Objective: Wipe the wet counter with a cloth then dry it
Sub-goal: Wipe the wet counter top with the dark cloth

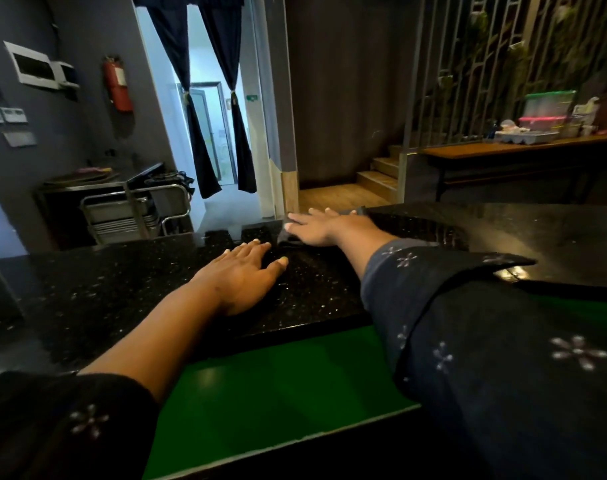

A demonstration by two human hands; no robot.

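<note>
A red fire extinguisher [117,84] hangs on the dark grey wall at the left, beside a white wall-mounted panel box [32,66]. Below them stands a stainless steel trolley [132,209] with trays stacked on its shelf. Two dark navy curtains [198,109], tied back, frame a bright doorway. To the right, pale wooden steps [378,176] rise behind a metal lattice screen [468,64]. A long wooden table [517,150] carries stacked clear plastic containers with green and pink lids [546,110].
</note>
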